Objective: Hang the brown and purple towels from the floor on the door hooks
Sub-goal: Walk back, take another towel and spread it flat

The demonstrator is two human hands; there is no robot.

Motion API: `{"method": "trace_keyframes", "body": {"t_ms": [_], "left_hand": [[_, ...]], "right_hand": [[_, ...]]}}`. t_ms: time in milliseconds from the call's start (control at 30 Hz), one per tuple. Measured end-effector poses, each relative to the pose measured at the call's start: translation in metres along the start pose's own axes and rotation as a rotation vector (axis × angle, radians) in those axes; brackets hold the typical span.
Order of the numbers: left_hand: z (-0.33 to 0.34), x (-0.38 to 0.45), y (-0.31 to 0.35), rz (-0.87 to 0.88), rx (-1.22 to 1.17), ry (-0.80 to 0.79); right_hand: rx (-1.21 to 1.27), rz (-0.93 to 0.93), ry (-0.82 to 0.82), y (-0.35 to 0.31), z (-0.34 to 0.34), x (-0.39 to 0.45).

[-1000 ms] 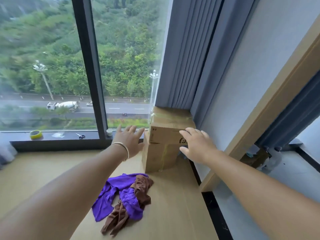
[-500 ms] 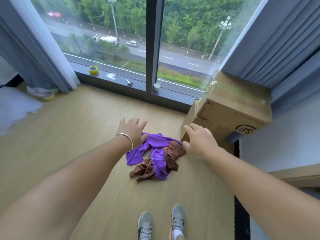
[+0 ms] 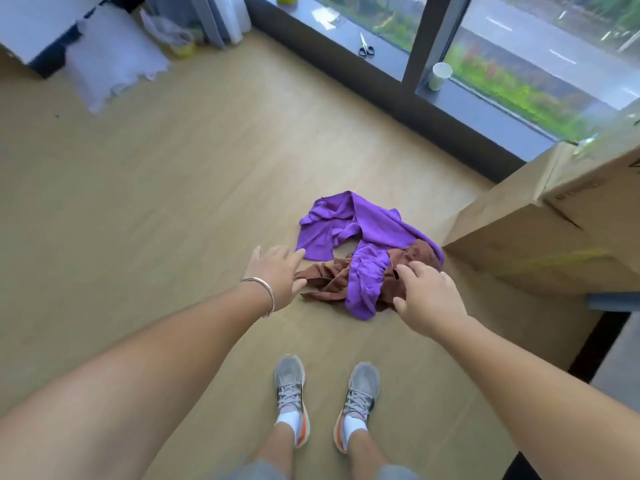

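A purple towel (image 3: 367, 233) lies crumpled on the wooden floor, tangled with a brown towel (image 3: 329, 280) that shows beneath and beside it. My left hand (image 3: 277, 275), with a bracelet on the wrist, hovers at the left edge of the pile with its fingers spread. My right hand (image 3: 426, 296) hangs over the right side of the pile, fingers relaxed, and covers part of the brown cloth. Neither hand holds anything. No door or hooks are in view.
Stacked cardboard boxes (image 3: 554, 220) stand right of the towels by the window sill (image 3: 460, 109), which carries scissors (image 3: 365, 48) and a paper cup (image 3: 440, 75). A white sheet (image 3: 110, 64) and a plastic bag (image 3: 169, 32) lie at far left. My shoes (image 3: 325, 400) stand just behind the pile.
My view has tilted down from the window to the floor. Both hands have come down from box height to just above the towel pile.
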State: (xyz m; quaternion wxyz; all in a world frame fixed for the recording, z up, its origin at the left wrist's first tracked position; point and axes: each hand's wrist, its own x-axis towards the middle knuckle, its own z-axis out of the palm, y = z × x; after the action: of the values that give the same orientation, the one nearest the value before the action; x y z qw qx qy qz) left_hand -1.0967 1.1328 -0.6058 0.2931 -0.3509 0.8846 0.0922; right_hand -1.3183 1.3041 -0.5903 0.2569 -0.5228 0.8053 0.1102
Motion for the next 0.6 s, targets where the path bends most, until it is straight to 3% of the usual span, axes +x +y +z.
{"method": "trace_keyframes", "body": {"t_ms": [300,600], "left_hand": [[0.171,0.104,-0.011,-0.022,0.029,-0.064],[0.296,0.231,-0.044,0.016,0.033,0.035]], "right_hand": [[-0.144,-0.19,-0.022,-0.001,0.144,0.144],[-0.14,-0.32,0.052,-0.049,0.267,0.289]]}}
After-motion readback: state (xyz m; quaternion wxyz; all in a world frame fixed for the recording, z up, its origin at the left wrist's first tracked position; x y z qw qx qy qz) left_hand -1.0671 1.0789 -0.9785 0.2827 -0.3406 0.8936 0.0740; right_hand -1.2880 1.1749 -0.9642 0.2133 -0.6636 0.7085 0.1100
